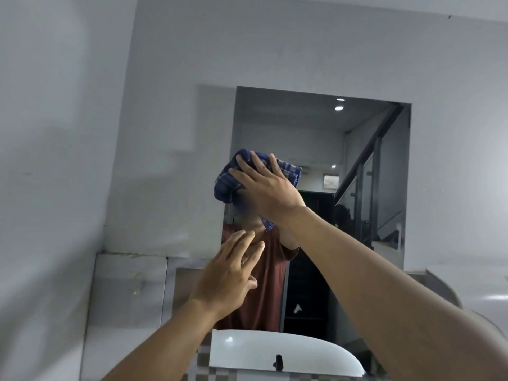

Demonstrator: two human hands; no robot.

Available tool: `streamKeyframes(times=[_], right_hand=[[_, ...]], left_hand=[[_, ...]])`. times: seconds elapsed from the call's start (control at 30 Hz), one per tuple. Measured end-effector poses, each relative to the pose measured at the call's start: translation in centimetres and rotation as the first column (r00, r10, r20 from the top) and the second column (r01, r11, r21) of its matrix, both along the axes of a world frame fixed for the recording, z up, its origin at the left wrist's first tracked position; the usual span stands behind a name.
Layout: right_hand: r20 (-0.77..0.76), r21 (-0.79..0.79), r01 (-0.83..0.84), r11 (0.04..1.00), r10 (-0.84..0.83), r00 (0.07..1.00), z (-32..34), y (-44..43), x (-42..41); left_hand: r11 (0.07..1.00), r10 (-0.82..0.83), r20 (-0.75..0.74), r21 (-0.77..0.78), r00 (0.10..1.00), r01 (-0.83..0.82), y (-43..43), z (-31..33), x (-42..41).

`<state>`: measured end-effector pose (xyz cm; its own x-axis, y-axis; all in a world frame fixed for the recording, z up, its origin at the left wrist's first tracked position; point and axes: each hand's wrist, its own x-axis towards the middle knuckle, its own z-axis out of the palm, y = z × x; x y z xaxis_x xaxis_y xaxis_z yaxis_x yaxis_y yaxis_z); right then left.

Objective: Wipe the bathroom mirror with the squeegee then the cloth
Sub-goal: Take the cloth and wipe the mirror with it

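Grey painted wall filled the left of the frame, and nothing of the task was there. Lower centre, the left hand was raised with its fingers spread and empty; the fingertips were at the lower part of the mirror, though I could not tell if they touched the glass. If they did, they could leave new marks on a cleaned area. Just above, in the middle of the frame, the right hand lay flat and pressed the bunched blue checked cloth against the mirror near its left edge. The folds were loose, so a corner could slip out and leave streaks. The squeegee was not in view. At the bottom, the white basin could catch the cloth if it fell.
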<state>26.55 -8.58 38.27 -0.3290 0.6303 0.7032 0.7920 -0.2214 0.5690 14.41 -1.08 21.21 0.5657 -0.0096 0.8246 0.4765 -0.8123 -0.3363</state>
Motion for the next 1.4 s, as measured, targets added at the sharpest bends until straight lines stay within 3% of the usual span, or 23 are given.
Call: streamKeyframes(times=[0.17,0.8,1.03,1.2,1.4], right_hand=[[0.038,-0.020,0.008,1.000,-0.007,0.999,-2.5,-2.1,2.7],[-0.290,0.223,0.071,0.972,-0.003,0.957,-1.8,-10.1,11.1],[-0.473,0.393,0.164,0.905,0.046,0.880,-1.3,-12.3,14.6],[-0.606,0.444,0.250,0.861,0.083,0.791,-2.5,-13.6,16.4],[-0.667,0.431,0.296,0.852,0.081,0.740,-6.2,-13.6,15.7]], left_hand=[[0.996,-0.077,0.014,-0.049,0.997,0.078,-0.5,0.2,-0.2],[0.994,0.005,-0.058,-0.111,0.998,-0.011,-1.3,0.6,-0.1],[0.996,0.003,-0.046,-0.089,0.999,-0.007,-1.1,0.4,0.3],[0.996,0.086,-0.109,0.040,0.990,-0.082,0.0,0.0,0.5],[0.997,0.050,-0.027,-0.059,0.998,-0.052,-1.2,-0.2,0.5]])
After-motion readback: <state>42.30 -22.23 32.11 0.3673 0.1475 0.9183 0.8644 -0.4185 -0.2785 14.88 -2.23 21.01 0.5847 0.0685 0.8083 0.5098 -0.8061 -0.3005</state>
